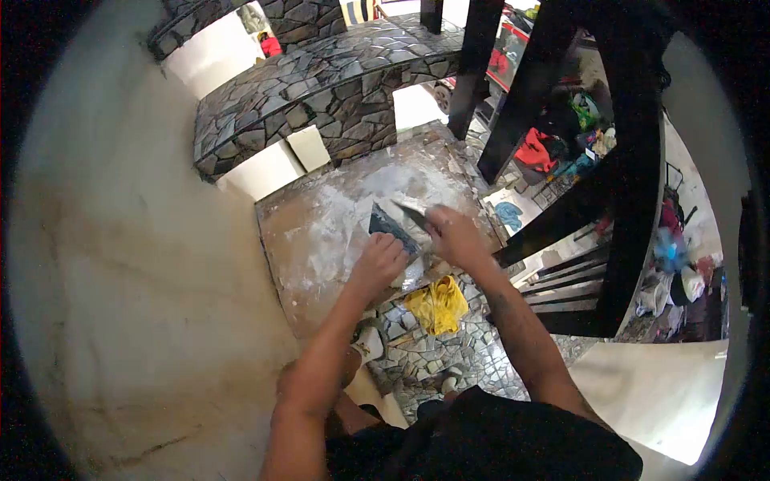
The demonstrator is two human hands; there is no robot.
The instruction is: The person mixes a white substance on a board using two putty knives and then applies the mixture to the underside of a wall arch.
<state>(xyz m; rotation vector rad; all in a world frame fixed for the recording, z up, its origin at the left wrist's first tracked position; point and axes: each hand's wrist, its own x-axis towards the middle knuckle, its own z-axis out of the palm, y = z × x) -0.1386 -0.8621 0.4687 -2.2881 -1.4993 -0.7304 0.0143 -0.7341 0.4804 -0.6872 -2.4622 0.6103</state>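
My left hand is closed on the lower edge of a dark flat plate, whose face carries some pale residue. Just to its right, my right hand grips a dark, pointed blade-like tool, its tip reaching up and left near the plate's upper part. Whether blade and plate touch is unclear. Both hands are over a brown landing covered with white powder or paste. Below the hands, a crumpled clear plastic piece lies near the landing's edge.
A yellow cloth rests on the stone-patterned step by my feet. Stone-faced steps rise ahead. A plain wall stands at left. Black railing bars rise at right, with piled clothes and objects beyond them.
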